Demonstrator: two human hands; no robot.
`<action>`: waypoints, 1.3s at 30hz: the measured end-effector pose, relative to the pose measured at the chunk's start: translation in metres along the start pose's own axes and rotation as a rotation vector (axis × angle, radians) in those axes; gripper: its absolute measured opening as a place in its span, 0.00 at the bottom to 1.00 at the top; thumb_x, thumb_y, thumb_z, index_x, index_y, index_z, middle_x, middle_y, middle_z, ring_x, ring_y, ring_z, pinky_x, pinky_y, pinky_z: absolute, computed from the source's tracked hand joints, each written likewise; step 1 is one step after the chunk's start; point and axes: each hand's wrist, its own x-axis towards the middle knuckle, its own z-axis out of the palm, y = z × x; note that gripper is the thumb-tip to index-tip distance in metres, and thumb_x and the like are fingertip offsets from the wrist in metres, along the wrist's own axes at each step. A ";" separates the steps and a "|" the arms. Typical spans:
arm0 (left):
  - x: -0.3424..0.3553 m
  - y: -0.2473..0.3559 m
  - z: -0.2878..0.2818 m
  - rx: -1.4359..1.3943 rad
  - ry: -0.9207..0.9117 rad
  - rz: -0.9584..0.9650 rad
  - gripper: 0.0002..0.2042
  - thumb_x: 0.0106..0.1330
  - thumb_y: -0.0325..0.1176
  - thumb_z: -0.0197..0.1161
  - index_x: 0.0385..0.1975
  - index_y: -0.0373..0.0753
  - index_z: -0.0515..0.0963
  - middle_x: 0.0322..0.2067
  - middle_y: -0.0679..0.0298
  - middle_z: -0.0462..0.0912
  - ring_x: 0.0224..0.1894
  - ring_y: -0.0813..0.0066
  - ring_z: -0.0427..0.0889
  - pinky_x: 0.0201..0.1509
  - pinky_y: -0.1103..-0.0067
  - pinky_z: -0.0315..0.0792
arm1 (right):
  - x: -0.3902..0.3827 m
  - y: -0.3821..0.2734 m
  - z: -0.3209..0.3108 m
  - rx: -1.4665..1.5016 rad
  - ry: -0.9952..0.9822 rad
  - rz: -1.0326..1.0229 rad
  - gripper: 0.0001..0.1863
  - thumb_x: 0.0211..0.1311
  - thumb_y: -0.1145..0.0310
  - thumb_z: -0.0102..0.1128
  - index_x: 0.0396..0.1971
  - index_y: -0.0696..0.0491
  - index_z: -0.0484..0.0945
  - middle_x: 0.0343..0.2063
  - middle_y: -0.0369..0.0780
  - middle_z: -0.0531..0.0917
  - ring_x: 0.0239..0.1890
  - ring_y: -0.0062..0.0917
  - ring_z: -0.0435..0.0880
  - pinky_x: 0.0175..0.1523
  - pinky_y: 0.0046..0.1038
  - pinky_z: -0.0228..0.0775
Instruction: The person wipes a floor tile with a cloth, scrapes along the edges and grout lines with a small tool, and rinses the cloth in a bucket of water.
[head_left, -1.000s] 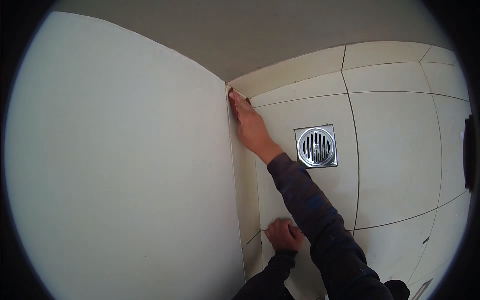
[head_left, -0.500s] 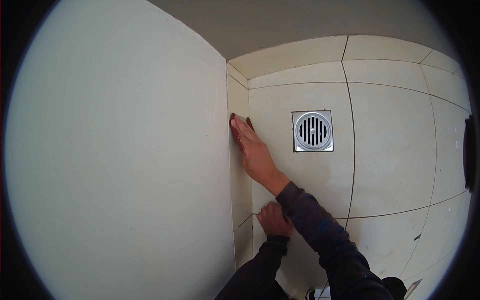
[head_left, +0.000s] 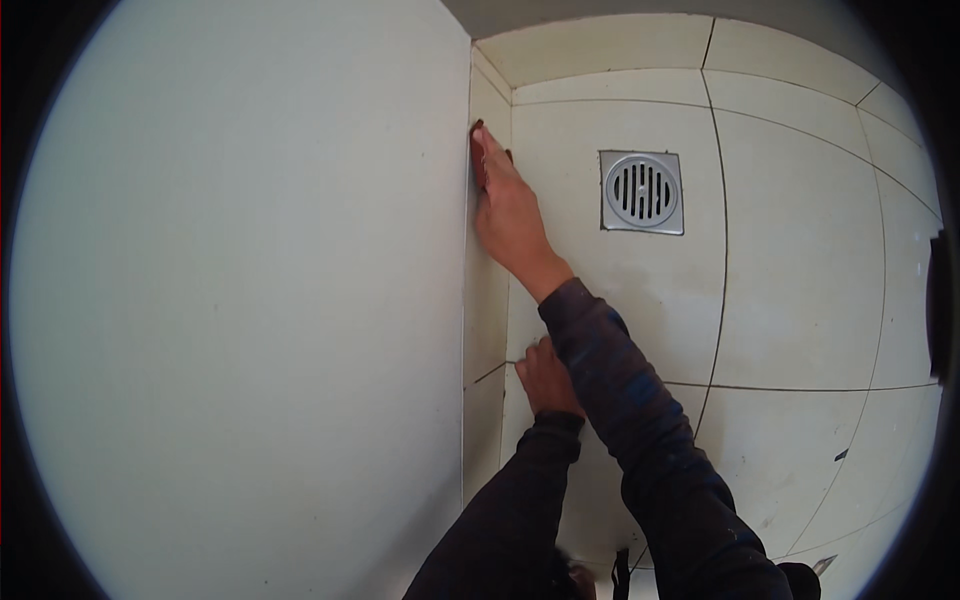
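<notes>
Dark red pad, one: against the tile skirting at the tiled floor's left edge, near the far left corner; gripped in the right hand. Left hand: nearer along that edge, partly behind the right sleeve; cannot tell whether closed. Slotted metal floor drain: right of pad.

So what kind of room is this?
Maybe a bathroom or another room that gets wet: there's a metal floor drain, pale floor tiles and tile skirting.
</notes>
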 end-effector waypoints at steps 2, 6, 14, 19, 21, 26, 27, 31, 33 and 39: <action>-0.003 -0.002 0.008 -0.078 0.035 0.018 0.19 0.64 0.45 0.68 0.46 0.38 0.78 0.42 0.56 0.77 0.51 0.57 0.74 0.57 0.62 0.65 | -0.019 -0.006 -0.003 0.067 0.019 -0.007 0.37 0.63 0.90 0.43 0.75 0.61 0.64 0.74 0.52 0.68 0.76 0.48 0.65 0.82 0.45 0.54; -0.001 -0.025 0.011 -0.862 0.069 -0.124 0.12 0.68 0.38 0.64 0.41 0.36 0.76 0.36 0.55 0.77 0.46 0.59 0.77 0.51 0.65 0.69 | -0.108 -0.059 0.009 0.032 -0.126 -0.053 0.37 0.61 0.90 0.41 0.75 0.63 0.62 0.75 0.55 0.65 0.76 0.51 0.64 0.81 0.41 0.57; -0.020 -0.023 -0.003 -1.027 0.183 -0.003 0.11 0.68 0.27 0.60 0.48 0.35 0.74 0.40 0.57 0.77 0.43 0.66 0.78 0.48 0.69 0.73 | -0.144 -0.064 0.022 0.106 -0.048 -0.085 0.39 0.59 0.90 0.41 0.75 0.66 0.59 0.75 0.58 0.64 0.76 0.53 0.64 0.82 0.41 0.55; -0.155 -0.046 -0.002 -0.436 0.290 0.222 0.17 0.61 0.28 0.63 0.51 0.38 0.78 0.51 0.52 0.80 0.57 0.49 0.78 0.60 0.58 0.73 | -0.147 -0.057 0.005 -0.054 -0.104 -0.026 0.44 0.55 0.92 0.42 0.77 0.63 0.58 0.74 0.56 0.68 0.75 0.51 0.68 0.79 0.41 0.61; -0.223 -0.063 0.001 -0.433 0.365 0.142 0.17 0.58 0.26 0.62 0.49 0.38 0.80 0.51 0.51 0.80 0.57 0.44 0.77 0.62 0.55 0.72 | -0.145 -0.060 0.003 -0.079 -0.091 -0.037 0.42 0.57 0.91 0.43 0.76 0.64 0.58 0.74 0.56 0.66 0.75 0.51 0.67 0.80 0.42 0.60; -0.266 -0.079 -0.018 -0.283 0.369 -0.029 0.18 0.53 0.21 0.57 0.46 0.37 0.79 0.52 0.49 0.77 0.55 0.45 0.75 0.61 0.56 0.71 | -0.179 -0.080 0.011 -0.063 -0.114 -0.073 0.37 0.60 0.90 0.44 0.74 0.70 0.59 0.74 0.57 0.65 0.72 0.52 0.70 0.78 0.41 0.63; -0.263 -0.075 -0.016 -0.282 0.358 -0.049 0.18 0.53 0.21 0.57 0.46 0.37 0.79 0.52 0.49 0.77 0.55 0.45 0.75 0.61 0.56 0.71 | -0.166 -0.080 0.008 -0.060 -0.131 -0.059 0.37 0.60 0.90 0.44 0.74 0.70 0.59 0.74 0.57 0.65 0.72 0.52 0.70 0.78 0.41 0.63; -0.264 -0.072 -0.009 -0.297 0.367 0.001 0.17 0.53 0.22 0.56 0.45 0.38 0.79 0.52 0.49 0.76 0.54 0.45 0.74 0.59 0.57 0.72 | -0.136 -0.062 0.005 -0.126 -0.067 -0.032 0.36 0.61 0.90 0.46 0.73 0.69 0.61 0.73 0.57 0.68 0.72 0.51 0.71 0.77 0.39 0.66; -0.266 -0.077 -0.014 -0.258 0.383 0.005 0.18 0.53 0.21 0.56 0.45 0.38 0.79 0.51 0.49 0.76 0.54 0.45 0.74 0.58 0.57 0.72 | -0.161 -0.078 0.008 -0.168 -0.069 -0.124 0.33 0.62 0.89 0.46 0.71 0.70 0.63 0.70 0.59 0.70 0.70 0.52 0.73 0.74 0.40 0.69; -0.263 -0.069 -0.009 -0.291 0.344 -0.017 0.18 0.53 0.21 0.56 0.46 0.38 0.78 0.52 0.48 0.76 0.55 0.45 0.73 0.59 0.57 0.72 | -0.094 -0.055 0.002 -0.151 -0.114 -0.011 0.35 0.61 0.89 0.46 0.72 0.68 0.62 0.74 0.58 0.66 0.72 0.52 0.70 0.76 0.40 0.66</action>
